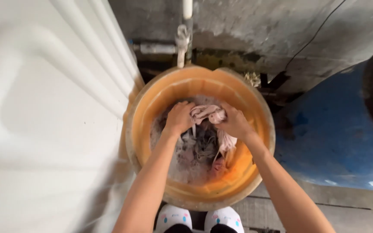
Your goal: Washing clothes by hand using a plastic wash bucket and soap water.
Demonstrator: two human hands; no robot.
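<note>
Both the left hand (178,117) and right hand (235,122) close their grip tight on one pale pink cloth (207,113), bunching it together above the sudsy water (182,159) in the orange bucket (152,103).

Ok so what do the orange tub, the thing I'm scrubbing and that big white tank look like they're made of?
The tub looks like plastic, glossy and slightly translucent orange. The pink piece gripped by the left hand and right hand looks like thin wet cloth, wrinkled and limp. The tank seems moulded white plastic, smooth with ribs.
</note>
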